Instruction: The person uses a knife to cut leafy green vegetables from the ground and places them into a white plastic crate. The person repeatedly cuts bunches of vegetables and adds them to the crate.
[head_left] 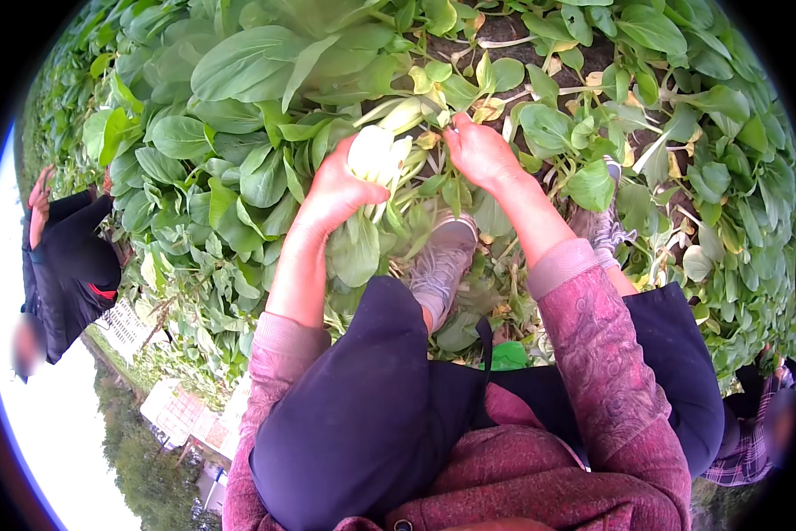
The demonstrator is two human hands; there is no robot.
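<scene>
My left hand [334,188] is wrapped round a head of bok choy [373,154], its pale, rounded base facing up toward me. Green leaves of the plant hang below that hand, over the left shoe. A little to the right, my right hand [484,152] is closed, its fingertips pressed together among stalks and leaves beside the bok choy. Whatever they pinch is too small to make out. A yellowed leaf [427,140] lies between the two hands.
Dense leafy greens [238,133] spread ahead and to both sides. Fallen yellow leaves and pale stalks lie on the soil at the right. My grey shoes [442,261] stand among the plants. One person [66,257] crouches at far left, another [752,429] at lower right.
</scene>
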